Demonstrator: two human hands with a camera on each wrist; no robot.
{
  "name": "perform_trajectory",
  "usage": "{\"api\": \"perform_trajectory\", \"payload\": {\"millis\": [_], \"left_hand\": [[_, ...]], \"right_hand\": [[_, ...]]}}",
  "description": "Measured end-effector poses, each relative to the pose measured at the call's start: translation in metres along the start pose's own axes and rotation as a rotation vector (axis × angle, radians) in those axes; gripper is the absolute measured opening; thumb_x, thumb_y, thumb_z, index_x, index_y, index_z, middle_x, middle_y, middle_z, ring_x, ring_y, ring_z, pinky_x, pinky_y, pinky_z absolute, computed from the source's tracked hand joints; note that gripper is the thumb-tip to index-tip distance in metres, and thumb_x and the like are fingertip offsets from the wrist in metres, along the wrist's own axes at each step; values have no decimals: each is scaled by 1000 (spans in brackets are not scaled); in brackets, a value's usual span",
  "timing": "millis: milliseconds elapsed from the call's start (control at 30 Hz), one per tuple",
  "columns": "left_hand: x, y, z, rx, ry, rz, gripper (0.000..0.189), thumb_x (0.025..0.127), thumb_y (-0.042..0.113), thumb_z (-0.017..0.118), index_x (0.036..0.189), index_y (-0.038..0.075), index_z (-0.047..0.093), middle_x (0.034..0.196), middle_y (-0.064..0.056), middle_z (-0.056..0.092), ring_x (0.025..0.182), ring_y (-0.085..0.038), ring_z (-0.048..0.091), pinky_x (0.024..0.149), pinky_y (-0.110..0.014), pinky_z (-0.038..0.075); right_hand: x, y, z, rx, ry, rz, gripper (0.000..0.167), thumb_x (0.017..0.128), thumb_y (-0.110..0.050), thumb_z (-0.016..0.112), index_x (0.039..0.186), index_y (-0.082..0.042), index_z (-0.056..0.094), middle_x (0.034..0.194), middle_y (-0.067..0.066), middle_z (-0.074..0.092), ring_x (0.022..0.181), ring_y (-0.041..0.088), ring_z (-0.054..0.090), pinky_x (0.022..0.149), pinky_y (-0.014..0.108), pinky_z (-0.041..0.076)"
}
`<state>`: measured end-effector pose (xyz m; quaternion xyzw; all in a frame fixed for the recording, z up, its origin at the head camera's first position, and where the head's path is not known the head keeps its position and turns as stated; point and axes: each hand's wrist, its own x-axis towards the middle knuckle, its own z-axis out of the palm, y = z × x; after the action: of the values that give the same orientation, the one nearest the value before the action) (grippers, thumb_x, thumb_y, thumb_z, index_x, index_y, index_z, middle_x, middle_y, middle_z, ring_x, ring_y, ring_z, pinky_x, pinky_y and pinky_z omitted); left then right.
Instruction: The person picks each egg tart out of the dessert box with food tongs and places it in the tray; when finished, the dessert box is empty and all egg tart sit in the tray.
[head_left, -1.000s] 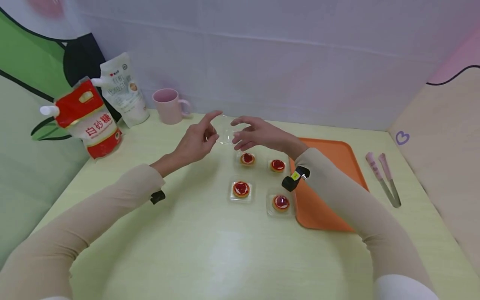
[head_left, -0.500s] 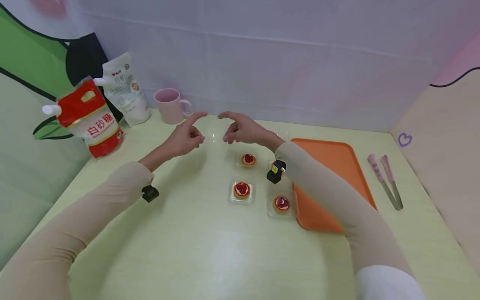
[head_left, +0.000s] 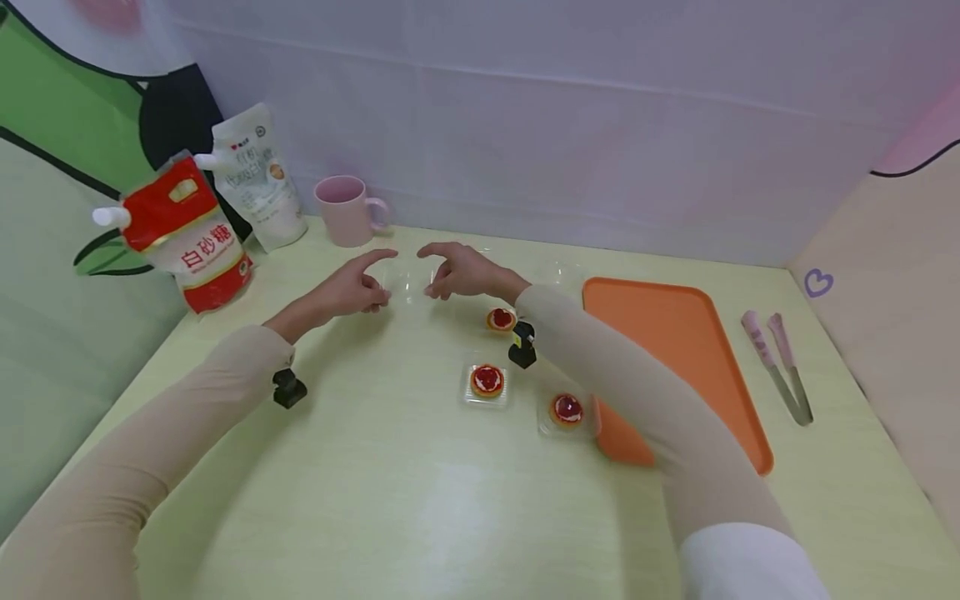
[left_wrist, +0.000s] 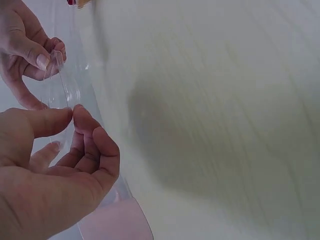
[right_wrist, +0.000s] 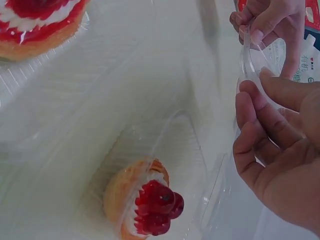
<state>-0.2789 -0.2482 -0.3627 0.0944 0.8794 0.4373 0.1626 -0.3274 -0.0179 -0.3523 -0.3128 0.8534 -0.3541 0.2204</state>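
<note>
Between the hands is a clear plastic container (head_left: 408,285), thin and hard to make out, held above the far part of the table. My left hand (head_left: 348,290) pinches its left edge between thumb and fingers, index finger stretched out. The right hand (head_left: 467,273) pinches the opposite edge in the same way. In the left wrist view, the clear rim (left_wrist: 62,82) runs between the two hands. Red-topped tarts sit in clear plastic boxes nearer me: one tart (head_left: 501,319) by the right wrist, another tart (head_left: 487,381) in the middle, a third tart (head_left: 567,410) at the tray.
An orange tray (head_left: 660,317) lies right, partly under the right forearm, with pink-handled tongs (head_left: 780,367) beyond. A pink mug (head_left: 347,212), a white pouch (head_left: 258,179) and a red sugar bag (head_left: 191,242) stand back left. More clear plastic (head_left: 558,271) lies behind the right wrist.
Both hands have moved left with the clear plastic container, away from above the far tart. The right forearm now covers the tart beside the tray.
</note>
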Motion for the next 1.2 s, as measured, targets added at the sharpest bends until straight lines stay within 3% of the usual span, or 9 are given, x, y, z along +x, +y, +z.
{"api": "perform_trajectory", "payload": {"millis": [200,400,533,800,1200], "left_hand": [[6,-15,0,-9,-54,-45,73,96,0,60,158,7,21,73,-2,65,68,-9,59,68,-25,51],[14,-24,1,25,-93,-64,71,97,4,58,157,5,22,73,-1,64,68,-12,55,64,-29,45],[16,-23,2,49,-85,-87,69,97,5,59,157,6,24,72,-1,64,67,-12,55,64,-29,45],[20,-20,4,50,-68,-115,68,98,8,60,156,8,26,76,-1,64,66,-11,56,63,-28,47],[17,-28,0,39,-45,-125,69,99,18,61,157,11,25,84,-4,67,72,-14,58,69,-28,50]], "right_hand": [[7,-2,3,-42,-89,71,66,94,-15,69,152,-10,38,101,11,75,90,24,70,83,32,51],[13,-3,8,-133,-107,137,62,95,-12,68,150,-5,40,105,14,72,86,19,65,80,28,49],[17,-2,10,-176,-95,136,62,94,-12,68,150,-4,40,109,15,72,91,19,65,83,28,49],[20,5,8,-150,-86,145,62,95,-13,68,150,-5,41,112,15,71,92,19,64,83,28,48],[7,4,2,-134,-52,119,61,99,-17,63,151,-3,36,111,15,74,100,25,69,89,32,51]]}}
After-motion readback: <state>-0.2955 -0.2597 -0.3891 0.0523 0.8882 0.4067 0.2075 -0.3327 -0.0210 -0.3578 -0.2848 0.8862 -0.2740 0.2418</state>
